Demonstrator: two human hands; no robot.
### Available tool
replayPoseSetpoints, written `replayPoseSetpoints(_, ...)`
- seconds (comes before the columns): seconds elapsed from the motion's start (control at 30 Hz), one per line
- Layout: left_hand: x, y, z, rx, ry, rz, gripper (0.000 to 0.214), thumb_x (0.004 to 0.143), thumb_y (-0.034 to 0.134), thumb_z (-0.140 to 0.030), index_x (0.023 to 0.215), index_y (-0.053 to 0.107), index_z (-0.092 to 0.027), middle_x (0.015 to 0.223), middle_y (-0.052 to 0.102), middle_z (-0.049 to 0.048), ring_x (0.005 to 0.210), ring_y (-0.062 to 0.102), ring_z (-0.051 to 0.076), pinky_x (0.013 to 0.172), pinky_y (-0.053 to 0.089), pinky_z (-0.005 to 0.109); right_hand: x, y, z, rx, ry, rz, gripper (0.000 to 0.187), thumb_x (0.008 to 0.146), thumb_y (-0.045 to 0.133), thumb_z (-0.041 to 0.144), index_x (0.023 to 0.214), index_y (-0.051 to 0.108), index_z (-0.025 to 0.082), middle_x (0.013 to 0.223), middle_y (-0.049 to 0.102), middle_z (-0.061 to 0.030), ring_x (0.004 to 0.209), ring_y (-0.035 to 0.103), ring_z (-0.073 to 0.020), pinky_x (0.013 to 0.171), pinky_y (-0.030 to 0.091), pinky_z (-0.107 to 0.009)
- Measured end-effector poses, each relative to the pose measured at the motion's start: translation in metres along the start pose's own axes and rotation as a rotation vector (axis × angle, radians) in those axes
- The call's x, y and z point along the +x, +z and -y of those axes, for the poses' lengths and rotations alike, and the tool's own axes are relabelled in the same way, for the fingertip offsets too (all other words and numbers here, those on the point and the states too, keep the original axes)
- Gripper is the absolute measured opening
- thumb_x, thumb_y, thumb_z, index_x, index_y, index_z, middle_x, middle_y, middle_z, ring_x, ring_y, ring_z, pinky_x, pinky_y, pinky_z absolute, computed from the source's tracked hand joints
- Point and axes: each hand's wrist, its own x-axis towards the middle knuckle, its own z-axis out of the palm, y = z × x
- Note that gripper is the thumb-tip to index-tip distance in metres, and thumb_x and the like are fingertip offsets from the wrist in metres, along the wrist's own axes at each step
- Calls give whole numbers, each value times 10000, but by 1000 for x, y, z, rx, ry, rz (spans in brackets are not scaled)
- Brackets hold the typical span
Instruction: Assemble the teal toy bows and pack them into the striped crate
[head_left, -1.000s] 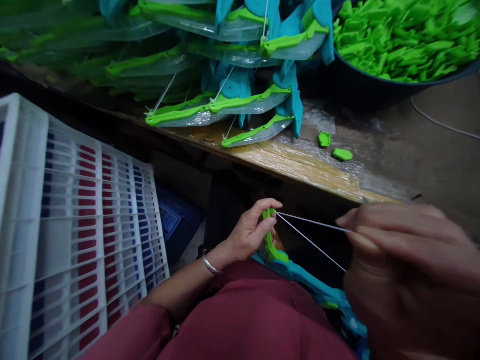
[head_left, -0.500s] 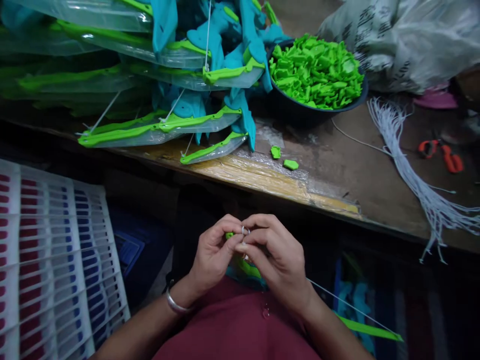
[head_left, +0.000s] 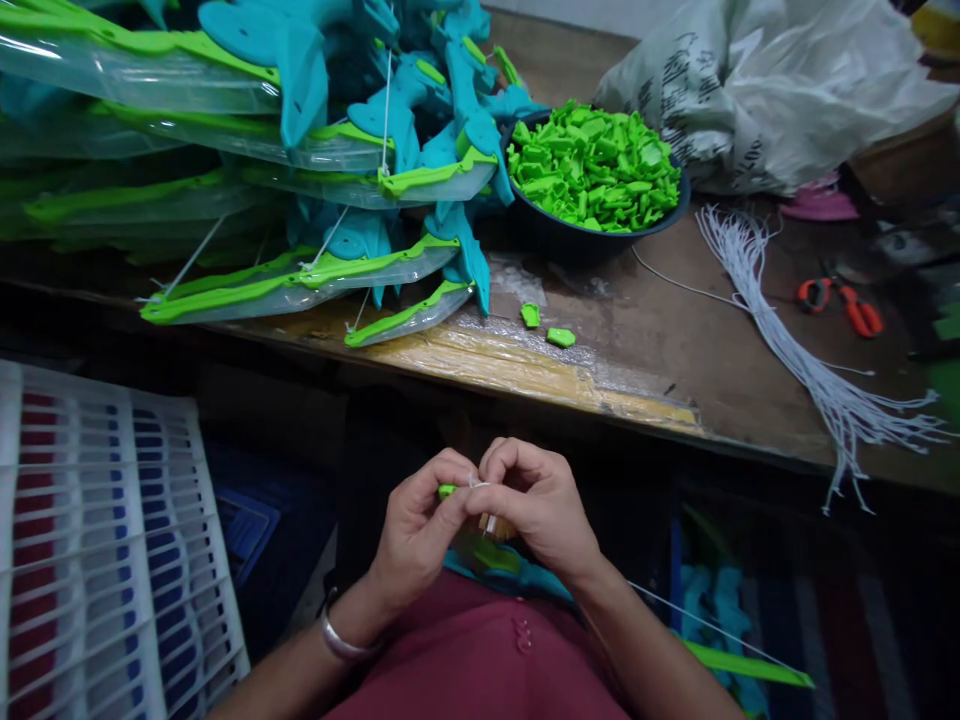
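Note:
A toy bow with a teal middle and green limbs lies across my lap, partly hidden by my hands and right forearm. Its green limb (head_left: 742,663) sticks out at the lower right, where a taut white string (head_left: 697,610) runs to its tip. My left hand (head_left: 416,535) pinches the bow's other end, a bit of green (head_left: 447,491) showing between thumb and finger. Close against it, my right hand (head_left: 551,515) has thumb and forefinger closed on the white string's end (head_left: 477,484). The fingertips almost meet, hiding the knot area.
Stacked toy bows (head_left: 315,275) fill the bench's left side. Behind stands a dark bowl (head_left: 592,243) heaped with green plastic pieces, two loose ones (head_left: 560,337) nearby. White strings (head_left: 795,345), orange-handled cutters (head_left: 859,312) and a white sack (head_left: 757,110) lie right. A white crate (head_left: 127,540) stands left.
The small string loop seen between my fingertips has drawn down, and my right fingers have shifted their pinch. The view has swung slightly, so the bench things appear further left.

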Motion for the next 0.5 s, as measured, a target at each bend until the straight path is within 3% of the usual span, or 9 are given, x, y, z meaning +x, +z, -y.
replayPoseSetpoints(0.17, -2, 1, 0, -105, -136, 0, 154, 1024, 569, -297, 920, 647, -214, 870, 545, 0, 708, 512, 121, 638, 428, 249, -8, -9, 14, -447, -410, 108, 97, 948, 664, 149, 855, 641, 165, 1005, 645, -51, 900, 629, -129, 796, 514, -252)
replayPoseSetpoints(0.23, -2, 2, -2, -121, -137, 10, 150, 1016, 585, -294, 904, 643, -213, 838, 545, -10, 683, 512, 113, 632, 431, 242, -10, -11, 18, -619, -588, 155, 88, 973, 582, 84, 936, 620, 154, 1145, 630, -102, 1037, 619, -163, 880, 521, -289)
replayPoseSetpoints(0.3, -1, 2, -3, -102, -133, 5, 159, 1007, 602, -291, 876, 632, -207, 812, 551, -16, 677, 515, 107, 639, 431, 235, -11, -12, 19, -755, -718, 192, 127, 981, 519, 42, 1006, 597, 139, 1125, 628, -125, 1036, 597, -184, 867, 522, -312)
replayPoseSetpoints(0.4, 0, 4, -3, -19, -151, -57, 122, 984, 642, -298, 900, 635, -209, 857, 598, -10, 735, 545, 116, 685, 448, 230, -11, -10, 18, -885, -796, 185, 137, 988, 480, 37, 1028, 571, 130, 960, 603, -100, 890, 549, -179, 745, 494, -298)
replayPoseSetpoints(0.5, 1, 5, -1, 46, -145, -107, 92, 964, 664, -293, 925, 651, -211, 874, 619, -2, 772, 564, 127, 713, 460, 231, -12, -8, 17, -897, -736, 157, 137, 997, 466, 46, 971, 541, 158, 893, 574, -63, 806, 518, -155, 679, 455, -270)
